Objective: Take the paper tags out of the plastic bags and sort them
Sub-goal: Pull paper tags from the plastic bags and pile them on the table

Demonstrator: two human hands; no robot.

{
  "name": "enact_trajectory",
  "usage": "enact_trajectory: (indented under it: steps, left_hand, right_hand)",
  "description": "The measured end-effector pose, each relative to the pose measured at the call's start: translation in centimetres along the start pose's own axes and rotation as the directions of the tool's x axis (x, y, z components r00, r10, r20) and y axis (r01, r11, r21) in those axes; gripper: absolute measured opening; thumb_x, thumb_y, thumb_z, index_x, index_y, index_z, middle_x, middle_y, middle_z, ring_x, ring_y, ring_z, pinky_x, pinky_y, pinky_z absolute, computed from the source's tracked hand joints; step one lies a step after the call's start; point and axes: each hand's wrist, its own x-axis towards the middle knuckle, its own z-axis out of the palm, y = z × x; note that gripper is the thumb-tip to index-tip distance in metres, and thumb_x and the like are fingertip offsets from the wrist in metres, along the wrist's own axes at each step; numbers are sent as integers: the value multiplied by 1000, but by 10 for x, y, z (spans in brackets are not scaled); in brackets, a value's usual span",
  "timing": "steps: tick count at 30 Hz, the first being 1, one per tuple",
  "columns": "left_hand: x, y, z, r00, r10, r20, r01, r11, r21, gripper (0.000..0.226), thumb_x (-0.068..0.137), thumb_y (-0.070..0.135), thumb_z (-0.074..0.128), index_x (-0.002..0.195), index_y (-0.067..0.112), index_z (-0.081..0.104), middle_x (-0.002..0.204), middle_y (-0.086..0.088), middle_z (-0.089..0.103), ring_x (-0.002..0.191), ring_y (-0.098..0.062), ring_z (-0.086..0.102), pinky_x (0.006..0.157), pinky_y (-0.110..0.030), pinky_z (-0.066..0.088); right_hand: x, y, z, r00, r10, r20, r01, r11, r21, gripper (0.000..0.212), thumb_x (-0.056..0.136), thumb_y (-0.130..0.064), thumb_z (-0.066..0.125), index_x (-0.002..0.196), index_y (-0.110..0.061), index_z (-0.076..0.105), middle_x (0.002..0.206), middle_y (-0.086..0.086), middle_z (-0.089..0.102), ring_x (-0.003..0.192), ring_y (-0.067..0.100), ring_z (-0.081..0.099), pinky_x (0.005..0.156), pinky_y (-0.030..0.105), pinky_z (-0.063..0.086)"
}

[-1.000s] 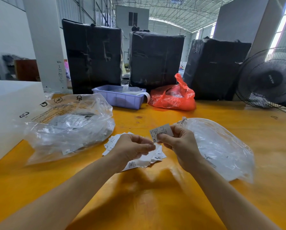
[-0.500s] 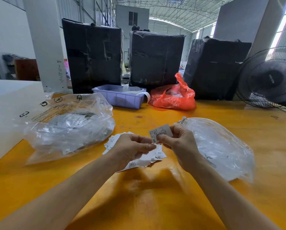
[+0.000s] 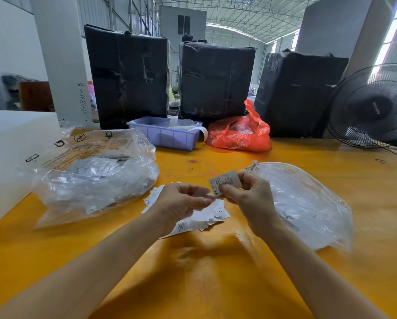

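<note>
Left of the left hand (image 3: 181, 201) a bulging clear plastic bag (image 3: 94, 178) lies on the yellow counter (image 3: 204, 272). That hand's curled fingers seem to pinch something thin; what, I cannot tell. Beneath both hands lies a loose tag pile (image 3: 206, 215). The right hand (image 3: 248, 199) pinches one XS paper tag (image 3: 225, 181) by its lower edge. It is probably light, thin and easily bent, so hold it by an edge. Right lies a flatter bag (image 3: 308, 208).

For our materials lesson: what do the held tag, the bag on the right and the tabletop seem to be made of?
Tag: thin white paper, matte, printed in black, pinched by the right hand.
Right bag: clear soft plastic film, glossy; it crinkles and the table shows through.
Tabletop: probably wood or board with a smooth orange-yellow coating; it shines softly and shows a knot-like mark.
</note>
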Motion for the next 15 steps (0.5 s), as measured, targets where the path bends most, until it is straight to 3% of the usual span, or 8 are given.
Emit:
enact_trajectory:
  steps: [15]
  left_hand:
    - [2, -3, 0, 1000, 3, -10, -3, 1000, -6, 19, 71, 1, 77, 86, 9, 68, 73, -1, 67, 65, -11, 55, 67, -26, 40]
  right_hand:
    - [-1, 0, 0, 999, 39, 36, -40, 999, 30, 15, 78, 0, 70, 86, -12, 65, 83, 9, 69, 74, 17, 66, 62, 21, 50]
